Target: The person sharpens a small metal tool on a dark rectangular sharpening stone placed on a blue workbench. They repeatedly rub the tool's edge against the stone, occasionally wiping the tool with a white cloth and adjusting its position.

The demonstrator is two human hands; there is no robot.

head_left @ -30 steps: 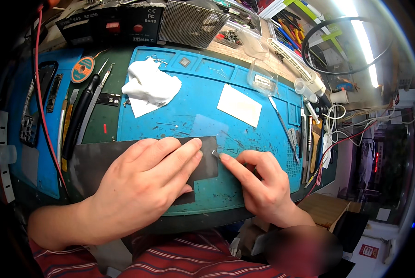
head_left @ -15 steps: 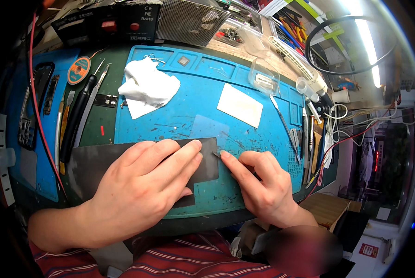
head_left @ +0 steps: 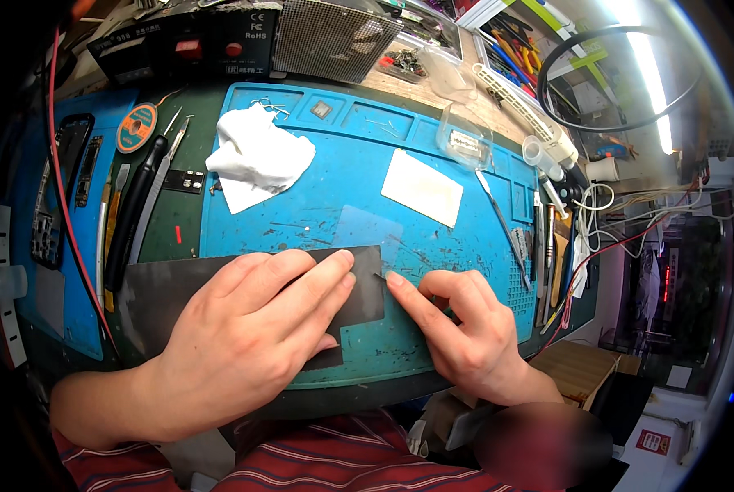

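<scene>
My left hand (head_left: 252, 332) lies with outstretched fingers on a dark grey, sandpaper-like sheet (head_left: 170, 295), pressing it onto the blue mat (head_left: 285, 230). My right hand (head_left: 457, 328) has its index fingertip against a tiny thin piece (head_left: 380, 276) at the sheet's right edge, its other fingers curled and the thumb mostly hidden; the piece is too small to identify. Beyond my hands lie a crumpled white cloth (head_left: 260, 156), a white card (head_left: 423, 187) and a faint translucent sheet (head_left: 369, 225).
Knives and tweezers (head_left: 137, 213) and a solder-wick spool (head_left: 137, 127) lie left, near phone parts (head_left: 59, 189) and a red wire (head_left: 72, 238). More tools (head_left: 551, 262) and cables line the mat's right. A black box (head_left: 186, 41) and clear containers (head_left: 461, 135) stand behind.
Both hands and the dark sheet have shifted very slightly downward in the picture. The tiny piece at my right fingertip looks darker, no longer showing its bright glint. Otherwise little differs.
</scene>
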